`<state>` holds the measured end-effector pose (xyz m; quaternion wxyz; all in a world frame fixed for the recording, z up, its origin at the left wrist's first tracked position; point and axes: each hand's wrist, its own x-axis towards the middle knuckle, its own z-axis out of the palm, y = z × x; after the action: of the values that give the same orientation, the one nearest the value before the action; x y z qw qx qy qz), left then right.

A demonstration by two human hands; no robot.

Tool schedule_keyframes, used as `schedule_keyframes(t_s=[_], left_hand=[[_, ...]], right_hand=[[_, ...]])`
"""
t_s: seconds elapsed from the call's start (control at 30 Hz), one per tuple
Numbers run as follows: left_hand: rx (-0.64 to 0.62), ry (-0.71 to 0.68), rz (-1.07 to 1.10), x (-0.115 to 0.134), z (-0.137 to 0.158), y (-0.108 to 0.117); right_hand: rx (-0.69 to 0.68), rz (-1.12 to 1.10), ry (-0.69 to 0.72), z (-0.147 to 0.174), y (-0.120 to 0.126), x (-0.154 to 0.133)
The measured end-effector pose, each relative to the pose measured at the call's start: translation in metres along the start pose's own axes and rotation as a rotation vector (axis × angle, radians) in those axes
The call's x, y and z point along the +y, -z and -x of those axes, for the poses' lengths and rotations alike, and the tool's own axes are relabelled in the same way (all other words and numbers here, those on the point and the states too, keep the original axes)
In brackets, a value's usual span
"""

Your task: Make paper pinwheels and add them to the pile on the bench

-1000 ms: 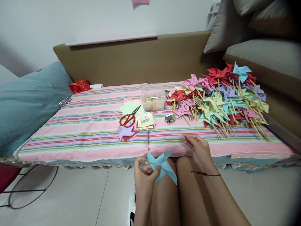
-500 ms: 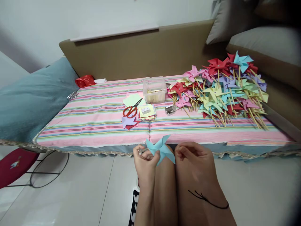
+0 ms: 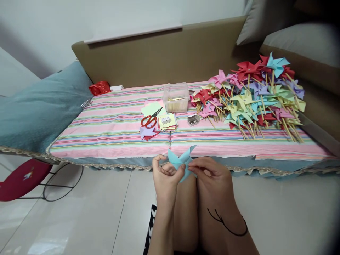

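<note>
A light blue paper pinwheel (image 3: 177, 160) with folded blades is held over my knees. My left hand (image 3: 167, 175) pinches it between thumb and fingers from the left side. My right hand (image 3: 212, 173), wearing a black cord bracelet (image 3: 228, 226), has its thumb and index finger pressed together against the right side of the pinwheel. Whatever may be between those right fingertips is too small to make out. On the striped cloth beyond lie orange-handled scissors (image 3: 149, 121), a stack of paper squares (image 3: 168, 122) and a small clear box of metal pins (image 3: 193, 120).
Many finished pinwheels on sticks (image 3: 249, 99) are heaped at the right. A clear plastic tub (image 3: 176, 95) of sticks stands at the back centre. Purple paper (image 3: 147, 132) lies by the scissors. A red bag (image 3: 100, 88) sits far left; a red stool (image 3: 23, 179) stands on the floor.
My right hand has moved left, from apart to touching the pinwheel's right side. My left hand keeps its pinch. The view has shifted slightly.
</note>
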<state>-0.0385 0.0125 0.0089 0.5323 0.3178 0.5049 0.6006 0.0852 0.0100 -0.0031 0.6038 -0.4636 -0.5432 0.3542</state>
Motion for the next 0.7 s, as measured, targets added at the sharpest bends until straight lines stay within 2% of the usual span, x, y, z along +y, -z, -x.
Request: schedule_keyframes(t_s=[0.7], left_hand=[[-0.004, -0.018, 0.024, 0.0082, 0.0055, -0.0073]], right_hand=[[-0.021, -0.015, 0.012, -0.0012, 0.0005, -0.0086]])
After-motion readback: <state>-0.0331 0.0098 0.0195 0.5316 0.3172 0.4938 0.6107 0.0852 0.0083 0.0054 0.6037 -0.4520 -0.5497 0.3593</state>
